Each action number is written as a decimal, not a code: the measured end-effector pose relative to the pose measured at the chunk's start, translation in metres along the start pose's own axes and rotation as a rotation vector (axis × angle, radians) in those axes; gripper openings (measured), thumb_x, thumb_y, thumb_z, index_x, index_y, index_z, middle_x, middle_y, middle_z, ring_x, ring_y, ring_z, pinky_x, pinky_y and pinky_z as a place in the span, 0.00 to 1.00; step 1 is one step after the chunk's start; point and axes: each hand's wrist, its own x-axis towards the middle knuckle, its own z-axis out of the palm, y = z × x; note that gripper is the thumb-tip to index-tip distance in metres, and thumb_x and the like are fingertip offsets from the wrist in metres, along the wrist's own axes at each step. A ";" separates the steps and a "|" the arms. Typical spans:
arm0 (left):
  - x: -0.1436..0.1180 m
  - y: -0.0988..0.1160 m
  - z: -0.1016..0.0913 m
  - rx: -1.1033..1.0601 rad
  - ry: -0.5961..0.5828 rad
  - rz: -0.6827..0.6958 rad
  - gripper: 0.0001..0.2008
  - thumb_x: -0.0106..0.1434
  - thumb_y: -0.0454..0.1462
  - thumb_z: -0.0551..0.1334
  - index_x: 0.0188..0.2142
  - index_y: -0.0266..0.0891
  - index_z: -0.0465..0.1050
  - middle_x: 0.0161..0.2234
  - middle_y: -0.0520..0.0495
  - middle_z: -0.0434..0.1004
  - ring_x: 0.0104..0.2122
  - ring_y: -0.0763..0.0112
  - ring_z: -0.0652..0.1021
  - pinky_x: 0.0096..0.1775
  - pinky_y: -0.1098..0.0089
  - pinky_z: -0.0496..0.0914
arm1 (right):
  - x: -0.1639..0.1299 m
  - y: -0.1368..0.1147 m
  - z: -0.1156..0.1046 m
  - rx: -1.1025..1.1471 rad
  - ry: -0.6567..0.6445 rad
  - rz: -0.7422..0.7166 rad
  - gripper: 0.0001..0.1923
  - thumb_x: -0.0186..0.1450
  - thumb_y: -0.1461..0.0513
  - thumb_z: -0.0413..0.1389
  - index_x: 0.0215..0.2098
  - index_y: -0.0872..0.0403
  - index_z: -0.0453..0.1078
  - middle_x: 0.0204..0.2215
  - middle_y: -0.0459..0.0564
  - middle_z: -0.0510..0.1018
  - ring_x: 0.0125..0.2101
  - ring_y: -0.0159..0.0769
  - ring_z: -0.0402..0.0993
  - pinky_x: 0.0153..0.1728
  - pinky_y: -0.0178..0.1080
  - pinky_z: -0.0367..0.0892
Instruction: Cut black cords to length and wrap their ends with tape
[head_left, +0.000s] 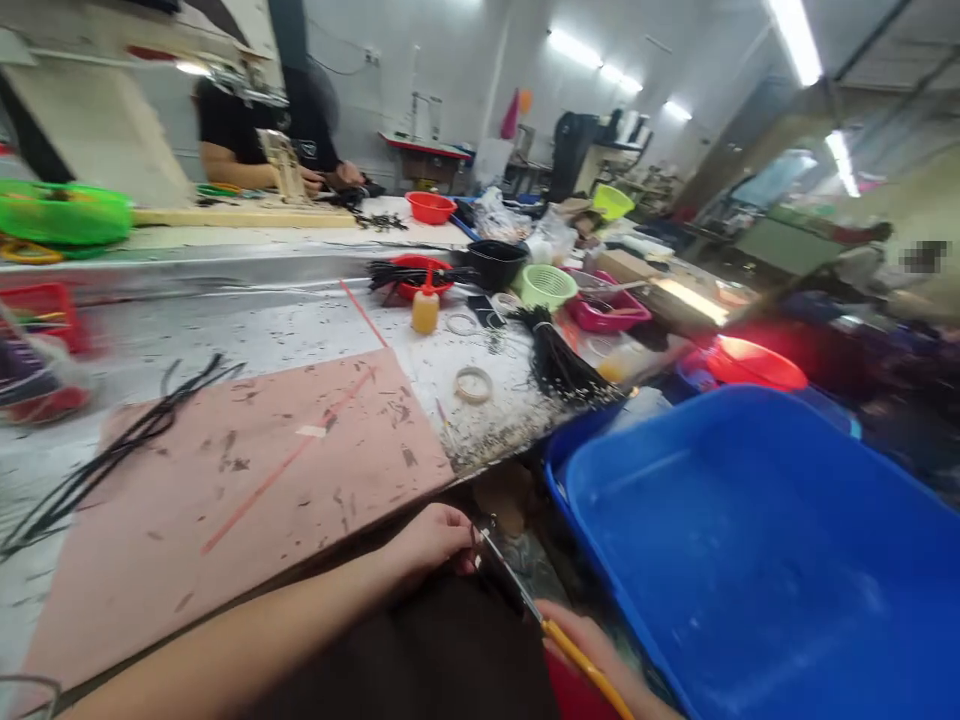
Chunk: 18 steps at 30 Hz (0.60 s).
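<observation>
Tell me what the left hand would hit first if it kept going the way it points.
Probably the scissors just past the left hand; beyond them, the blue tub. Depth is unclear.

From my remote view, the person's left hand [431,540] and forearm are bare, with no sleeve, watch or glove showing along the arm that runs in from the lower left of the frame. The right hand [592,645], at the bottom edge right of centre, is also bare as far as I can see. Dark brown clothing covers the lap between the arms. I can make out no rings on the fingers [457,525].
</observation>
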 end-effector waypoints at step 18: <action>0.001 0.010 -0.002 -0.035 -0.070 0.127 0.10 0.38 0.36 0.66 0.20 0.36 0.67 0.14 0.57 0.69 0.17 0.79 0.68 0.23 0.75 0.59 | 0.052 -0.054 -0.023 0.406 0.276 0.044 0.23 0.49 0.60 0.58 0.42 0.49 0.58 0.26 0.43 0.68 0.24 0.31 0.67 0.26 0.35 0.65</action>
